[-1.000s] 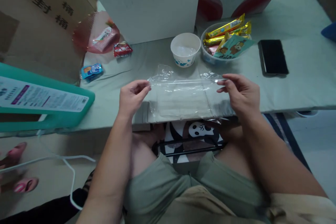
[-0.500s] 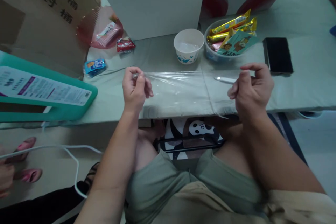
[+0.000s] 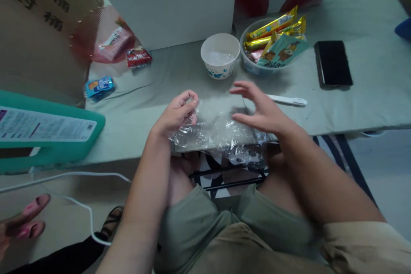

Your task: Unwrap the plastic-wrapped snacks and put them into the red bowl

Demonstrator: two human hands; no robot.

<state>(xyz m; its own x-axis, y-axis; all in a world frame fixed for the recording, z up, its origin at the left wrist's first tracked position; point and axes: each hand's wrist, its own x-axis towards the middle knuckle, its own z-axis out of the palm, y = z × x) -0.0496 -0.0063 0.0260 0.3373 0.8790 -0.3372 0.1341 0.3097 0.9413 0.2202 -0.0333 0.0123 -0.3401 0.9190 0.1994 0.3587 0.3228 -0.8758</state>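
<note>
1. Left hand [image 3: 176, 113] is pinching the crumpled clear plastic bag [image 3: 218, 130], grip clamped on its left end.
2. Right hand [image 3: 261, 111] is hovering over the bag, fingers spread apart.
3. Bag is lying at the counter [image 3: 154, 94] front edge.

Head camera looks steeply down, close over the table [image 3: 353, 107].

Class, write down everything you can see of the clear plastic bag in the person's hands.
The clear plastic bag is thin, glossy, see-through film, crumpled with many shiny creases. It lies bunched at the near edge of the grey-green table, its lower part hanging over the edge above the person's knees. The left hand pinches its upper left corner between thumb and fingers. The right hand is spread open over its right side; contact there cannot be told. No print shows on it, and its contents cannot be made out.
</note>
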